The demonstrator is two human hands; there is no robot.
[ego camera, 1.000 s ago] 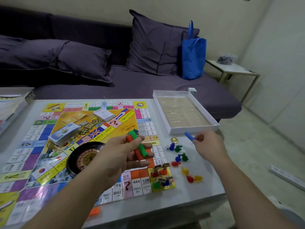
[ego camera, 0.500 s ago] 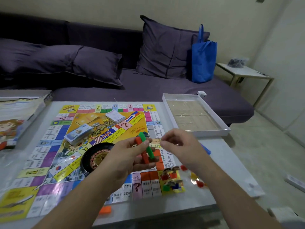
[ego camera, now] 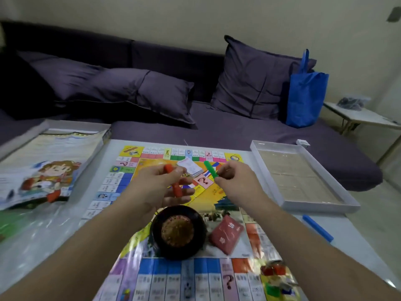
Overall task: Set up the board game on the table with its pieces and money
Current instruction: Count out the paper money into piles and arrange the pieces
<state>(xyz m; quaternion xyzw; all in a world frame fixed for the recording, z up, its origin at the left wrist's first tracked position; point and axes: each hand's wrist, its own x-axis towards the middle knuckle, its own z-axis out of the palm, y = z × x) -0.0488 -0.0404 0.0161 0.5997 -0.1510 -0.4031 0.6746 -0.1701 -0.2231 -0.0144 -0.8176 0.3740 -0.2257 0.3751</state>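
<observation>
Change: the green stick [ego camera: 210, 169] has left the left hand [ego camera: 159, 187] and sits in the right hand [ego camera: 235, 181]. A second ago both sticks, green and orange, were bunched in the left hand, and the right was over by the desk's right edge at the blue stick [ego camera: 318, 228]. The blue one lies alone on the desk [ego camera: 355, 246] near the right edge, just in front of the white box tray [ego camera: 303, 177], touched by neither hand.

Grip, left: fingers curled round the orange stick [ego camera: 173, 181], held roughly upright. Grip, right: narrow pinch on the lower end of the green stick, which is tilted with its top leaning left. Both hands are raised over the far middle of the game board [ego camera: 191, 276]; sticks apart, not touching.

Camera has swung left and down too, so the box lid [ego camera: 47, 170] with the cartoon art shows at the desk's left edge.

Board lies flat on the desk centre. On it: black roulette wheel [ego camera: 177, 231] toward the near middle, red card pack [ego camera: 226, 232] just right of it, white card deck [ego camera: 191, 167] near the far edge between the hands. Loose coloured tokens [ego camera: 275, 276] at the board's near right corner, blurred.

Judgement: sticks are being split by colour, likely to be handed out per player. Board is laid, pieces half sorted, and I can't make out any money laid out. Blue stick left to collect.
</observation>
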